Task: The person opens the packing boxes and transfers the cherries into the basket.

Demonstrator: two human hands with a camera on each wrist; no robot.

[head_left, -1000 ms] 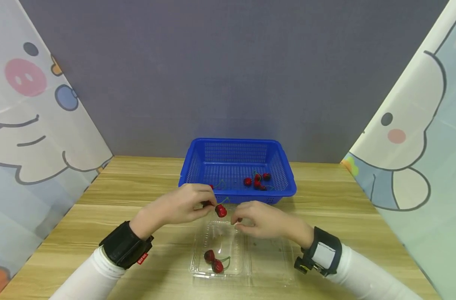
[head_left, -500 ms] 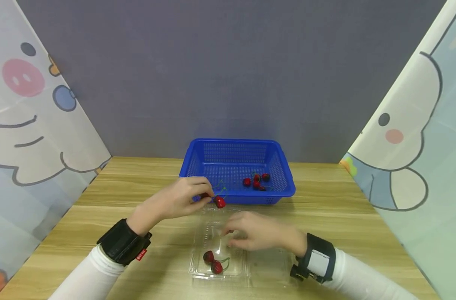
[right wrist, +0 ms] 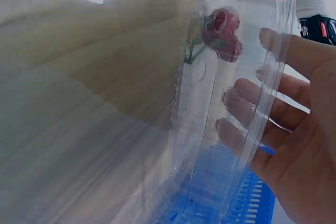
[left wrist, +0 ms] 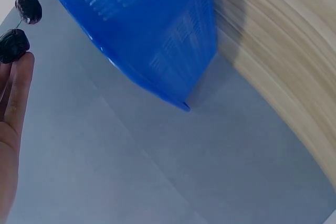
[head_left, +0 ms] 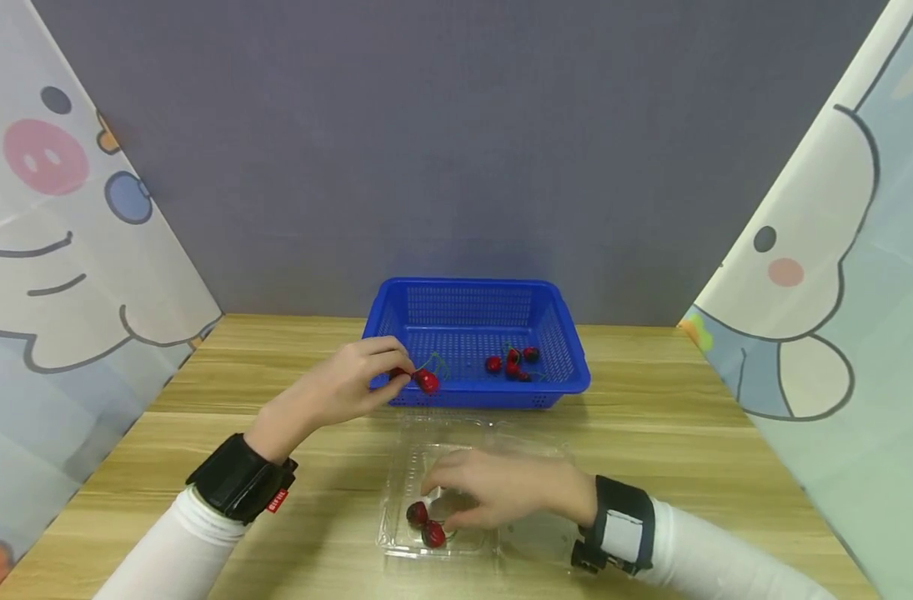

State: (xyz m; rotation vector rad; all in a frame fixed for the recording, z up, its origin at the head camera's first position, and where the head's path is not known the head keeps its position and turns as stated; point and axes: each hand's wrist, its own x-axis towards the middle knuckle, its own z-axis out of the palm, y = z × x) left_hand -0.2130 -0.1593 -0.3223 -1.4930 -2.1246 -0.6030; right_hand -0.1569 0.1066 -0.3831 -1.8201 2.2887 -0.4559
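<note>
My left hand (head_left: pixel 347 379) pinches one cherry of a stemmed pair beside the front left rim of the blue basket (head_left: pixel 494 397). The other red cherry (head_left: pixel 427 382) hangs out past the fingertips. In the left wrist view a dark cherry (left wrist: pixel 14 45) sits at the fingertips, its partner just above. My right hand (head_left: pixel 494 487) reaches over the clear plastic clamshell box (head_left: pixel 385 521), fingers loosely bent and holding nothing. Near its thumb, a pair of cherries (head_left: pixel 434 534) joined by green stems lies in the box. The right wrist view shows those fingers through the clear plastic.
Several more cherries (head_left: pixel 513 367) lie at the right inside the basket. The box's flat clear lid (head_left: pixel 539 542) spreads to the right on the wooden table (head_left: pixel 689 450). A grey panel (head_left: pixel 456 150) stands behind, with cartoon-printed sheets on both sides.
My left hand has risen up and left, carrying its cherry pair from above the box to the basket's edge. My right hand has moved down and left over the box, toward the cherries inside.
</note>
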